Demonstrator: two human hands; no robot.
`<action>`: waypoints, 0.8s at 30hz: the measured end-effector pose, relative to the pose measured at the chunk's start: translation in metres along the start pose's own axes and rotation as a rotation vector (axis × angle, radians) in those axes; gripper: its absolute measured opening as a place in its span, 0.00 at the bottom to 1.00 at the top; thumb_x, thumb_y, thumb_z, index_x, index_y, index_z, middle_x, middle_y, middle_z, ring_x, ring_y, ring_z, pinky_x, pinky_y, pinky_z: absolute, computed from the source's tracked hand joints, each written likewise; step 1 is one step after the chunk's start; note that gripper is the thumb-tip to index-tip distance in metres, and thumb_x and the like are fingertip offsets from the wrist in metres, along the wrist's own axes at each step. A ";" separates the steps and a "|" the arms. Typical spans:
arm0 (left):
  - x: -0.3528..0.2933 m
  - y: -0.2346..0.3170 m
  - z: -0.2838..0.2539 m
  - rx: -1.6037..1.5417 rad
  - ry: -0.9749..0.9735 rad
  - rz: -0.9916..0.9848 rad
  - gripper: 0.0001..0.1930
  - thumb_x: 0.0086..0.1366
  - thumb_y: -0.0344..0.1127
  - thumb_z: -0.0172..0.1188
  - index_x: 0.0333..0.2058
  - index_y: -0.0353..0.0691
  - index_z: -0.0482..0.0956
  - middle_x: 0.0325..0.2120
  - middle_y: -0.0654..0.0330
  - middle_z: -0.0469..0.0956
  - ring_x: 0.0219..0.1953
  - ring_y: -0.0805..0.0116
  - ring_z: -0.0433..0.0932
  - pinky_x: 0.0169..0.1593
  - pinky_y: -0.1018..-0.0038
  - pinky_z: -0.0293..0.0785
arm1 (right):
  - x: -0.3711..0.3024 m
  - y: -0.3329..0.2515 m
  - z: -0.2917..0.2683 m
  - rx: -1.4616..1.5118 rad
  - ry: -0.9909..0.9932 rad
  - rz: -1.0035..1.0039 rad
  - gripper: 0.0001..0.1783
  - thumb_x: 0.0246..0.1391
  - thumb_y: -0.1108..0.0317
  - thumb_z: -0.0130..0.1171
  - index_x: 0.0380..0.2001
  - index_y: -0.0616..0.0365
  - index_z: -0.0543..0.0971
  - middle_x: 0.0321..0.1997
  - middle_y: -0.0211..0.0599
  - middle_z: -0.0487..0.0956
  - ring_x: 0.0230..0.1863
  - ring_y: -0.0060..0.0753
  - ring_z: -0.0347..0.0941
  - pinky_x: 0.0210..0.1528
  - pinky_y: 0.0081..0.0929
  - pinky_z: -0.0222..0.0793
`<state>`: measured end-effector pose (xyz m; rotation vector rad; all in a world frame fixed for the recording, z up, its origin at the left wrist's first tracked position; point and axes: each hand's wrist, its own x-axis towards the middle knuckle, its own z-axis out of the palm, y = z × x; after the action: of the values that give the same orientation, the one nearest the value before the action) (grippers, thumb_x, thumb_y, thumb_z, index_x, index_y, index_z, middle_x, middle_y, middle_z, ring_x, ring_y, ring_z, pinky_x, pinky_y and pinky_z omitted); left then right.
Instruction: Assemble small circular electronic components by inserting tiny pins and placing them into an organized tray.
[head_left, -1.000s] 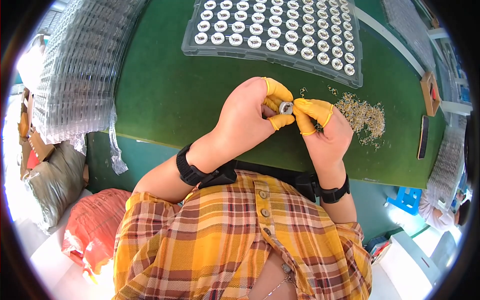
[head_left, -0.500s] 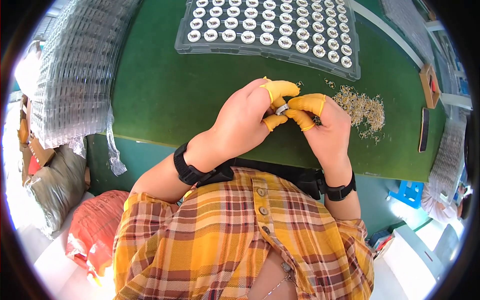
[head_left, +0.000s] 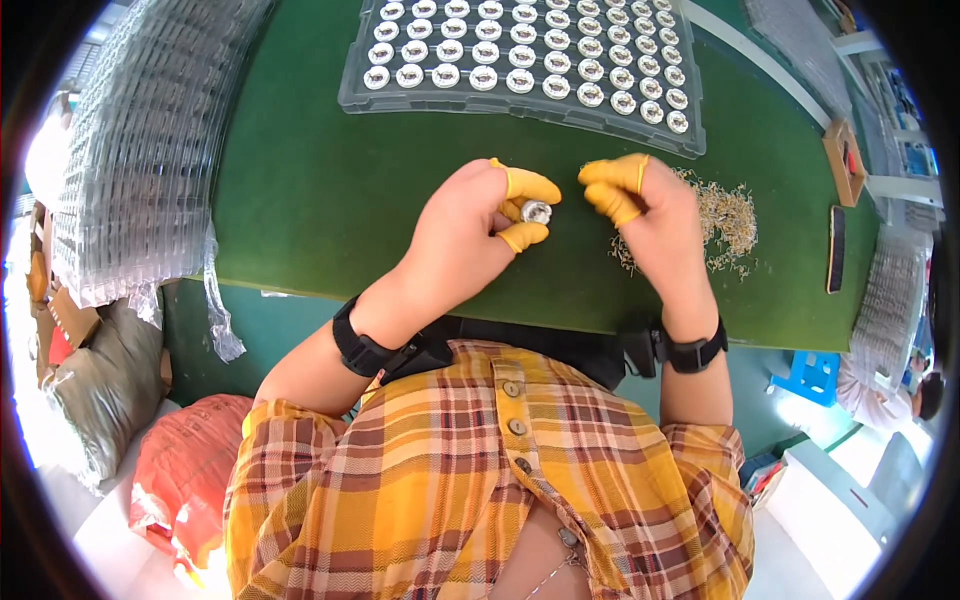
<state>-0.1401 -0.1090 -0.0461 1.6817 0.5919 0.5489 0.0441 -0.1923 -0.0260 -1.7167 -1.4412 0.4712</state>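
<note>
My left hand (head_left: 470,235), with yellow finger cots on the fingertips, pinches a small round silver part (head_left: 536,211) above the green table (head_left: 330,190). My right hand (head_left: 650,215), also wearing yellow cots, is a little to the right of it, fingers curled; I cannot tell whether it holds something. Just right of that hand lies a heap of tiny metal pins (head_left: 725,215). A clear tray (head_left: 530,60) filled with several rows of the same round parts sits at the far side of the table.
Stacks of clear empty trays (head_left: 140,150) stand at the left. A small brown box (head_left: 845,160) and a dark phone (head_left: 836,248) lie at the right. Bags (head_left: 110,390) sit on the floor at lower left. Another person (head_left: 915,395) is at the far right.
My hands, joined on the round part before, have separated. The right hand moved right toward the pins, while the left keeps the part.
</note>
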 end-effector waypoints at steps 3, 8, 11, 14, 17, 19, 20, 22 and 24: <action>0.005 -0.001 -0.004 0.025 -0.050 -0.037 0.18 0.56 0.15 0.58 0.46 0.36 0.72 0.36 0.63 0.72 0.41 0.73 0.75 0.43 0.79 0.76 | 0.012 0.014 -0.009 -0.359 0.020 -0.228 0.12 0.41 0.77 0.62 0.33 0.54 0.82 0.30 0.36 0.75 0.34 0.42 0.73 0.36 0.33 0.70; 0.007 0.010 -0.013 -0.298 -0.045 -0.185 0.17 0.59 0.18 0.57 0.47 0.33 0.70 0.38 0.59 0.74 0.37 0.72 0.77 0.42 0.76 0.76 | 0.010 0.015 -0.010 -0.554 -0.030 -0.312 0.08 0.42 0.74 0.62 0.30 0.55 0.80 0.31 0.35 0.74 0.35 0.41 0.72 0.37 0.34 0.70; 0.008 0.014 -0.019 -0.302 -0.035 -0.213 0.18 0.59 0.18 0.57 0.48 0.35 0.70 0.37 0.61 0.75 0.38 0.73 0.76 0.41 0.78 0.75 | 0.003 0.011 -0.018 -0.499 -0.089 -0.120 0.07 0.44 0.72 0.63 0.30 0.55 0.80 0.29 0.35 0.74 0.33 0.41 0.73 0.35 0.34 0.70; 0.013 0.011 -0.019 -0.137 -0.045 -0.177 0.19 0.58 0.18 0.58 0.48 0.35 0.71 0.40 0.62 0.75 0.40 0.76 0.75 0.44 0.80 0.73 | 0.008 0.013 -0.015 -0.473 -0.026 -0.130 0.08 0.44 0.69 0.64 0.31 0.55 0.80 0.29 0.35 0.74 0.31 0.42 0.73 0.34 0.35 0.70; 0.018 0.014 -0.011 -0.286 0.005 -0.153 0.17 0.56 0.20 0.62 0.44 0.37 0.74 0.37 0.63 0.76 0.34 0.80 0.75 0.38 0.82 0.73 | 0.012 0.014 -0.006 -0.432 0.020 -0.151 0.08 0.44 0.69 0.64 0.31 0.55 0.80 0.29 0.36 0.74 0.31 0.42 0.73 0.34 0.35 0.70; 0.019 0.017 -0.011 -0.280 -0.032 -0.288 0.18 0.57 0.18 0.59 0.47 0.34 0.71 0.40 0.61 0.75 0.39 0.76 0.75 0.42 0.80 0.73 | 0.013 0.012 -0.003 -0.444 -0.019 -0.054 0.07 0.45 0.71 0.63 0.31 0.55 0.80 0.29 0.36 0.74 0.31 0.42 0.73 0.33 0.36 0.70; 0.018 0.012 -0.009 -0.246 -0.011 -0.207 0.18 0.58 0.18 0.59 0.47 0.34 0.71 0.40 0.61 0.75 0.38 0.76 0.75 0.41 0.80 0.73 | 0.013 0.010 -0.003 -0.443 -0.020 -0.055 0.07 0.45 0.71 0.63 0.31 0.55 0.80 0.29 0.36 0.74 0.31 0.42 0.73 0.33 0.36 0.70; 0.018 0.009 -0.007 -0.213 0.009 -0.128 0.18 0.58 0.19 0.59 0.47 0.34 0.71 0.39 0.61 0.75 0.37 0.76 0.76 0.40 0.80 0.74 | 0.014 0.009 -0.002 -0.434 -0.055 -0.023 0.07 0.45 0.72 0.63 0.31 0.54 0.80 0.29 0.36 0.74 0.32 0.43 0.73 0.34 0.36 0.70; 0.017 0.012 -0.006 -0.266 -0.009 -0.193 0.17 0.59 0.19 0.59 0.47 0.34 0.71 0.39 0.61 0.75 0.36 0.76 0.76 0.39 0.80 0.74 | 0.014 0.013 -0.003 -0.470 0.011 -0.095 0.07 0.44 0.72 0.63 0.31 0.54 0.80 0.29 0.36 0.74 0.33 0.42 0.73 0.34 0.36 0.70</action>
<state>-0.1300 -0.0951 -0.0324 1.3597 0.6380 0.4582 0.0587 -0.1806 -0.0312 -1.9916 -1.7122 0.0692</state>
